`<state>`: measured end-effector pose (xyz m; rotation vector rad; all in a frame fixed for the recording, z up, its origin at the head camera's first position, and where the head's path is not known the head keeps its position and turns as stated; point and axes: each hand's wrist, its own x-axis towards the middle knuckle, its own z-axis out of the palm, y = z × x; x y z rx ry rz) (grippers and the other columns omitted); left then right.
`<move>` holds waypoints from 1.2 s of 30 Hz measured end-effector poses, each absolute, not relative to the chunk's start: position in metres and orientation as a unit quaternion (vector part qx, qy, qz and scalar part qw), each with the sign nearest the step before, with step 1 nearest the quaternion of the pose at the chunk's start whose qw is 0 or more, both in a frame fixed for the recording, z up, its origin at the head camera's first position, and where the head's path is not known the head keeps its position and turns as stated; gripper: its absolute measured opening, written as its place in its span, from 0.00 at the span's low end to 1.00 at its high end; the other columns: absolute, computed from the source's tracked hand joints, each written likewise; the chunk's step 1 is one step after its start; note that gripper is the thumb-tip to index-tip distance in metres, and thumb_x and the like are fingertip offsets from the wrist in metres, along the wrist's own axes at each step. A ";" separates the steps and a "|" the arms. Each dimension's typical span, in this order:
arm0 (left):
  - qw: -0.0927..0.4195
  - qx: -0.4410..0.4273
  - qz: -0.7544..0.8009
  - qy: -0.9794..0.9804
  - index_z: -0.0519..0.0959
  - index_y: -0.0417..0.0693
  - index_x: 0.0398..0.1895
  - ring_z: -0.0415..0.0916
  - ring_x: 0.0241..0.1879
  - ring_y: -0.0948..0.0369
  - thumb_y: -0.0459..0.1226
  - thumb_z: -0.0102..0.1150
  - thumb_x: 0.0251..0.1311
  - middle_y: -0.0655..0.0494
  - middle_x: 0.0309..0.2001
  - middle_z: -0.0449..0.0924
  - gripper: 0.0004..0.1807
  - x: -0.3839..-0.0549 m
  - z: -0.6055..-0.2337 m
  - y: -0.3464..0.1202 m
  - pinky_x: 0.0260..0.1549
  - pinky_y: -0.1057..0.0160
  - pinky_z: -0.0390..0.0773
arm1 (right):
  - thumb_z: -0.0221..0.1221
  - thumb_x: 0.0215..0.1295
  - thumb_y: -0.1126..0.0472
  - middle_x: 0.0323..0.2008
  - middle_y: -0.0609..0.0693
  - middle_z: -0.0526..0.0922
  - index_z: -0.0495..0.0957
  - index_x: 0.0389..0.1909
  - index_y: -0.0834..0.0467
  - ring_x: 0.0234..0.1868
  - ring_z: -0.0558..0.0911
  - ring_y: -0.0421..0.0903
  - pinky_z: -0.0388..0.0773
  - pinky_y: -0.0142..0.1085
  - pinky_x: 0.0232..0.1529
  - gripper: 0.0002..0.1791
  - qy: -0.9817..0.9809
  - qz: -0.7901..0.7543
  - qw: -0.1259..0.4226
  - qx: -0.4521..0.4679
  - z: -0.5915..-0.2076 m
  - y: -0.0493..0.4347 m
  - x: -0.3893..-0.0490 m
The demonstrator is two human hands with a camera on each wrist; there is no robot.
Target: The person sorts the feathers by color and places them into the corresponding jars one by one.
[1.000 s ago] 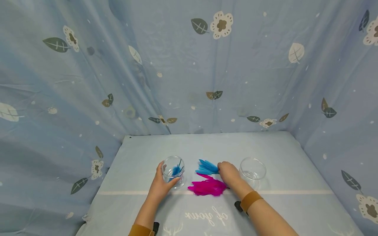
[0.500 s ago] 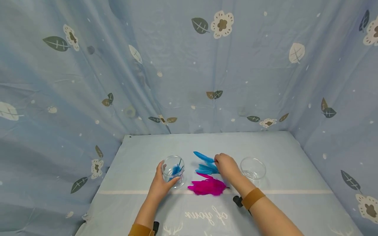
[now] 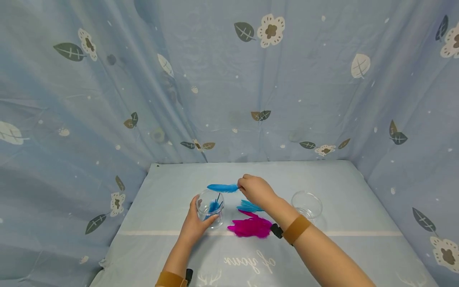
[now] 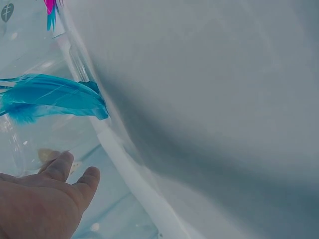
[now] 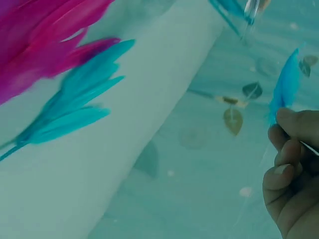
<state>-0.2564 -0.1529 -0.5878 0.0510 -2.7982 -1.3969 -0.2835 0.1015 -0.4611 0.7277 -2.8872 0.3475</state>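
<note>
My left hand [image 3: 196, 225] holds a clear glass jar [image 3: 206, 196] on the table, thumb in front and fingers around its far side. Blue feathers [image 3: 214, 207] stand inside that jar with their quills up; the left wrist view shows them as blue feathers [image 4: 55, 97] through the glass. Between thumb and fingertips, my right hand [image 3: 256, 189] pinches one blue feather [image 3: 223, 188] by its quill end. This feather lies level above the jar's back rim, its tip pointing left. In the right wrist view the held feather [image 5: 286, 84] rises from the pinch.
A small pile of blue feathers [image 3: 249, 206] lies at mid-table, right of the held jar. Just in front of it is a pile of magenta feathers [image 3: 251, 227]. A second clear glass jar [image 3: 306, 204] stands farther right, beyond my right forearm. A patterned curtain [image 3: 229, 79] surrounds the table.
My right hand has lifted one blue feather off the blue pile and carried it left and up to the held jar. The left hand and its jar have stayed in place.
</note>
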 end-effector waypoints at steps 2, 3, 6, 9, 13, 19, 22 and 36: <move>0.008 0.013 -0.451 -0.893 0.44 0.59 0.78 0.59 0.72 0.40 0.71 0.67 0.40 0.46 0.75 0.59 0.66 -0.256 -0.588 -0.153 0.66 0.33 0.61 | 0.60 0.69 0.59 0.36 0.45 0.81 0.83 0.43 0.53 0.38 0.82 0.42 0.82 0.32 0.43 0.06 -0.957 0.086 0.064 0.269 -0.458 0.090 -0.284; 0.008 0.011 -0.453 -0.891 0.44 0.59 0.78 0.60 0.72 0.40 0.71 0.67 0.41 0.46 0.75 0.59 0.65 -0.256 -0.588 -0.154 0.66 0.33 0.61 | 0.60 0.69 0.59 0.36 0.45 0.81 0.83 0.43 0.53 0.37 0.82 0.41 0.82 0.31 0.42 0.06 -0.955 0.074 0.061 0.281 -0.457 0.085 -0.285; 0.011 0.004 -0.456 -0.890 0.44 0.59 0.78 0.62 0.70 0.41 0.70 0.67 0.41 0.45 0.74 0.60 0.65 -0.255 -0.587 -0.154 0.65 0.33 0.63 | 0.61 0.69 0.59 0.35 0.45 0.81 0.83 0.43 0.52 0.36 0.81 0.40 0.82 0.29 0.40 0.06 -0.948 0.031 0.057 0.313 -0.457 0.072 -0.288; 0.011 0.002 -0.456 -0.890 0.44 0.59 0.78 0.63 0.69 0.41 0.70 0.67 0.42 0.44 0.73 0.61 0.65 -0.255 -0.588 -0.154 0.64 0.33 0.64 | 0.62 0.68 0.60 0.36 0.44 0.81 0.83 0.44 0.50 0.37 0.81 0.39 0.82 0.29 0.41 0.07 -0.941 -0.006 0.051 0.335 -0.460 0.064 -0.291; 0.009 0.006 -0.450 -0.893 0.43 0.59 0.78 0.64 0.69 0.41 0.70 0.67 0.42 0.44 0.73 0.60 0.64 -0.256 -0.588 -0.153 0.64 0.34 0.65 | 0.62 0.67 0.63 0.37 0.45 0.81 0.83 0.46 0.49 0.37 0.81 0.39 0.82 0.30 0.41 0.10 -0.938 -0.031 0.042 0.343 -0.460 0.055 -0.292; 0.015 0.000 -0.448 -0.894 0.44 0.59 0.78 0.63 0.70 0.41 0.65 0.69 0.46 0.46 0.74 0.60 0.62 -0.256 -0.587 -0.154 0.65 0.35 0.64 | 0.64 0.65 0.63 0.45 0.46 0.83 0.83 0.52 0.48 0.44 0.84 0.41 0.83 0.32 0.47 0.16 -0.934 -0.065 0.028 0.350 -0.461 0.039 -0.295; 0.017 -0.003 -0.451 -0.893 0.44 0.59 0.78 0.62 0.71 0.42 0.65 0.69 0.46 0.48 0.75 0.60 0.61 -0.256 -0.587 -0.155 0.66 0.36 0.63 | 0.65 0.64 0.62 0.52 0.46 0.83 0.81 0.56 0.46 0.50 0.83 0.42 0.82 0.34 0.52 0.19 -0.932 -0.091 0.016 0.350 -0.465 0.032 -0.297; 0.014 -0.009 -0.447 -0.894 0.43 0.58 0.78 0.62 0.71 0.41 0.65 0.68 0.47 0.45 0.75 0.58 0.61 -0.256 -0.587 -0.155 0.66 0.36 0.63 | 0.64 0.66 0.61 0.42 0.44 0.82 0.83 0.50 0.47 0.41 0.81 0.40 0.82 0.32 0.46 0.13 -0.921 -0.104 0.024 0.375 -0.471 0.016 -0.299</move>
